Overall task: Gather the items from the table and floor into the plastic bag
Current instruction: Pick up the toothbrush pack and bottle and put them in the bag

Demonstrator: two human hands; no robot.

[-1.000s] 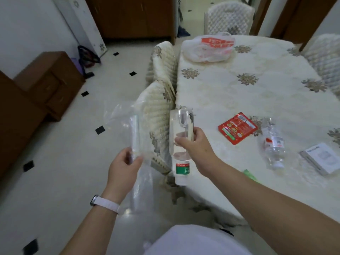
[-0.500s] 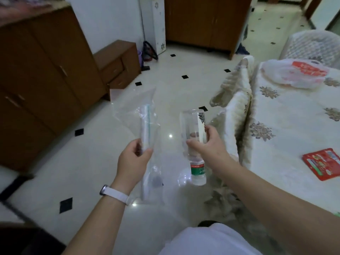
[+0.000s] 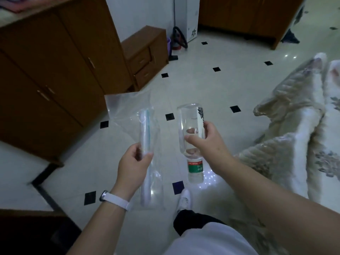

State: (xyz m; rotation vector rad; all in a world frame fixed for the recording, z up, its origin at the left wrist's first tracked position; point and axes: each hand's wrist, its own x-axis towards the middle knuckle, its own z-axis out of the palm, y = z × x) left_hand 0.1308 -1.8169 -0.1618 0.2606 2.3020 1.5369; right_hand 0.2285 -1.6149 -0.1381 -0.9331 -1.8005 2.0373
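My left hand (image 3: 133, 162) grips a clear plastic bag (image 3: 127, 111) that hangs over the floor, with a long white and teal tube-like item (image 3: 144, 122) seen through it. My right hand (image 3: 206, 142) grips an empty clear water bottle (image 3: 191, 126) held upside down, its green and red label (image 3: 196, 166) and cap end pointing at the floor. The bottle is beside the bag, a hand's width to its right, and outside it. The table top is out of view.
Covered chairs (image 3: 294, 107) and the tablecloth edge fill the right side. A brown wooden cabinet (image 3: 46, 70) and a small drawer unit (image 3: 145, 56) stand at the left. White tiled floor (image 3: 220, 85) with black insets lies ahead. My foot in a white shoe (image 3: 184, 199) is below the bottle.
My view has swung left, away from the table, which has left the frame. Both hands keep their hold on the bag and the bottle, in much the same pose.
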